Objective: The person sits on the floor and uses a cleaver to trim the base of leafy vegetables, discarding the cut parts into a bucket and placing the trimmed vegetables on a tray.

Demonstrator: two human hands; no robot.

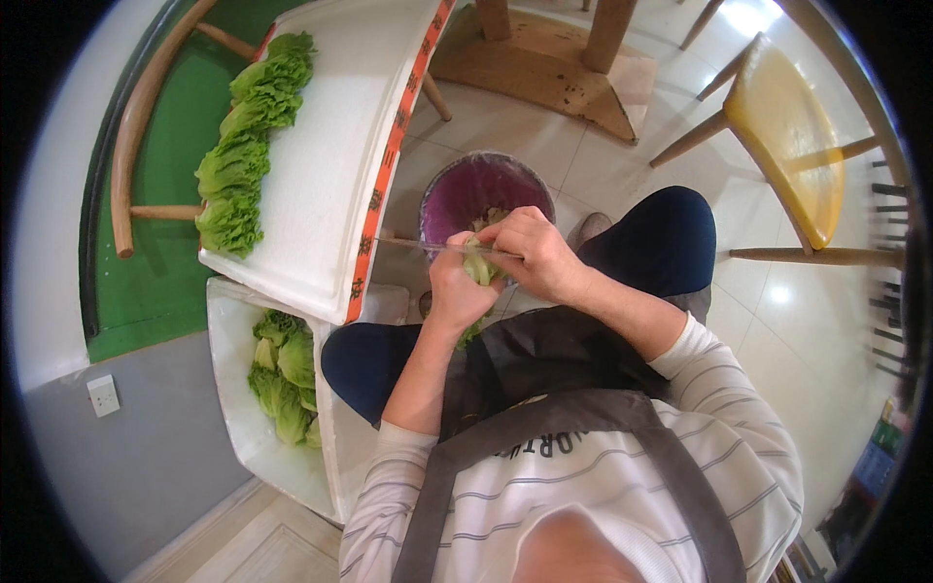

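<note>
My left hand (461,286) is closed around a lettuce head (477,268), its pale stem end turned up. Leafy green shows below that hand, over my lap. My right hand (536,251) is at the stem end, its fingers gripping a thin knife (408,243) whose blade points left across the lettuce. The knife's handle is hidden in the hand. Just beyond both hands stands a bin (485,175) with a purplish inside, covered by a clear plastic liner. Pale lettuce scraps (492,216) show in it.
To the left, a white foam lid (328,146) with orange printed tape carries a row of lettuce heads (251,138). Nearer, a white foam box (240,430) holds more lettuce (288,386). A yellow chair (787,138) and a wooden table base (539,65) stand ahead.
</note>
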